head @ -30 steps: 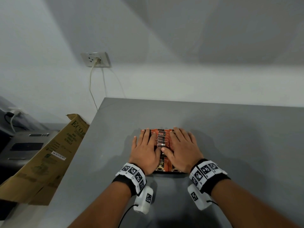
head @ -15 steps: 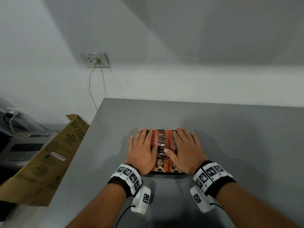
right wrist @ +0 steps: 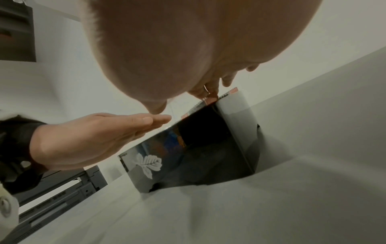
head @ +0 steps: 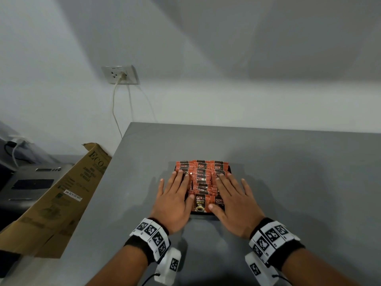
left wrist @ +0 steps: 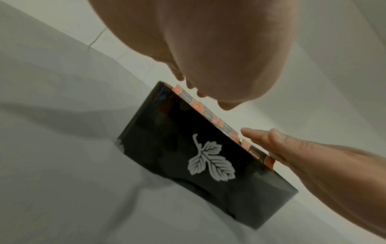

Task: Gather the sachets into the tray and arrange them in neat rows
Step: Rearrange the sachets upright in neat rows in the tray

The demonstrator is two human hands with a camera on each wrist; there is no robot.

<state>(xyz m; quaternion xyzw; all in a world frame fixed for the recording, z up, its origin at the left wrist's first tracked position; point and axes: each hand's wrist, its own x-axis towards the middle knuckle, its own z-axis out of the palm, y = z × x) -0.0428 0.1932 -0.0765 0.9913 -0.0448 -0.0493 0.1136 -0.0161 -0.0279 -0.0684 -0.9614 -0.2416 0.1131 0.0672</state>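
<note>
A black tray with a white leaf mark on its wall stands on the grey table, full of orange and black sachets in overlapping rows. My left hand lies flat, fingers straight, over the tray's left side. My right hand lies flat over its right side, fingers spread. In the wrist views both palms hover just above the sachet tops; whether they touch is hard to tell. Neither hand holds a sachet.
The grey table stretches wide to the right and behind the tray. A cardboard box leans at the table's left edge, beside a grey machine. A wall socket with a cable is behind.
Both hands have slid back toward me and apart over the tray, uncovering the far rows and the middle column of sachets.
</note>
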